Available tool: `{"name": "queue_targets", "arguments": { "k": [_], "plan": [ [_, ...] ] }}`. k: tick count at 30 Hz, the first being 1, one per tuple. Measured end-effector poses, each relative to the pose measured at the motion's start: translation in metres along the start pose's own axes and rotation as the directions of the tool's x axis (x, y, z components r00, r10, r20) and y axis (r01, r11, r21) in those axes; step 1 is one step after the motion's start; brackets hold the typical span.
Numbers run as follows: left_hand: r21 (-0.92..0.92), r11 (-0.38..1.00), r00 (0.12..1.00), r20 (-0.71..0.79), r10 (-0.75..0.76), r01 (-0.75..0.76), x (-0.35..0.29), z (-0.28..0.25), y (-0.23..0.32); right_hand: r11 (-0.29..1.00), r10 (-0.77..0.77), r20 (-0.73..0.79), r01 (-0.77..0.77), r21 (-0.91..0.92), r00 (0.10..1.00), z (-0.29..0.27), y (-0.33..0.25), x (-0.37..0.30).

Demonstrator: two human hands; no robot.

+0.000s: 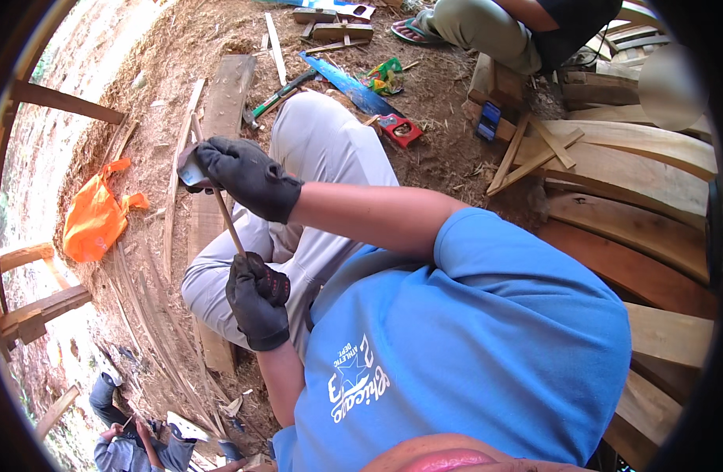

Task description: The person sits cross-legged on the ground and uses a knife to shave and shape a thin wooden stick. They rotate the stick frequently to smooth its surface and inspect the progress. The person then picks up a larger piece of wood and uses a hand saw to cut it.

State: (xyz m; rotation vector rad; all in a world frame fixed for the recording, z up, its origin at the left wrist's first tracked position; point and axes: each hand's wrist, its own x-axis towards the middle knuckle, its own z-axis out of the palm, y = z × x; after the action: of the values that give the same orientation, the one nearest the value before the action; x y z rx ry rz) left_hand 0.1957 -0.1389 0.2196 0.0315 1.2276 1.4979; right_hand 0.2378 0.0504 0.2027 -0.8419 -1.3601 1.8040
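Left hand (258, 300), dark glove: fingers wrapped around the near end of a thin wooden stick (230, 224). Right hand (250, 177), same glove: closed on a small flat grey piece (191, 170), exact kind unclear from here. The stick runs from the left fist, up past the right hand beside the grey piece, with its far tip poking out beyond the fingers. Can't tell if the grey piece touches wood; fingers hide the contact.

Both hands are out over the person's bent legs, light grey trousers (326, 141). Wide plank (228, 90) on the ground past the hands, running partly under the legs. Hammer (281, 97) just beyond the knee; handsaw (346, 81) near it, blue blade, red handle. Green-yellow packet (385, 77) next to the blade.

Orange bag (94, 220) on the ground, well apart from the hands on the far side of the plank. Thin strips (527, 170) lie crossed behind the right arm, near a phone-like device (488, 120). Stacked planks (625, 171) behind the person. Two others around: a seated co-worker (475, 35) close by the saw, another person (125, 458) farther off on the left-hand side.
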Motion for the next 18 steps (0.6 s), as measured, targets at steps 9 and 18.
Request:
{"name": "queue_targets", "arguments": {
  "k": [9,18],
  "plan": [
    [-0.250,0.961,0.965,0.256,-0.049,0.115,0.005,-0.025,-0.002,0.947,0.090,0.090,-0.113,0.301,0.992,0.020,0.017,-0.017],
    [-0.300,0.954,0.968,-0.241,-0.070,-0.006,0.015,0.010,0.013,0.983,0.140,0.196,-0.113,-0.142,0.971,0.031,0.029,-0.058]
  ]
}}
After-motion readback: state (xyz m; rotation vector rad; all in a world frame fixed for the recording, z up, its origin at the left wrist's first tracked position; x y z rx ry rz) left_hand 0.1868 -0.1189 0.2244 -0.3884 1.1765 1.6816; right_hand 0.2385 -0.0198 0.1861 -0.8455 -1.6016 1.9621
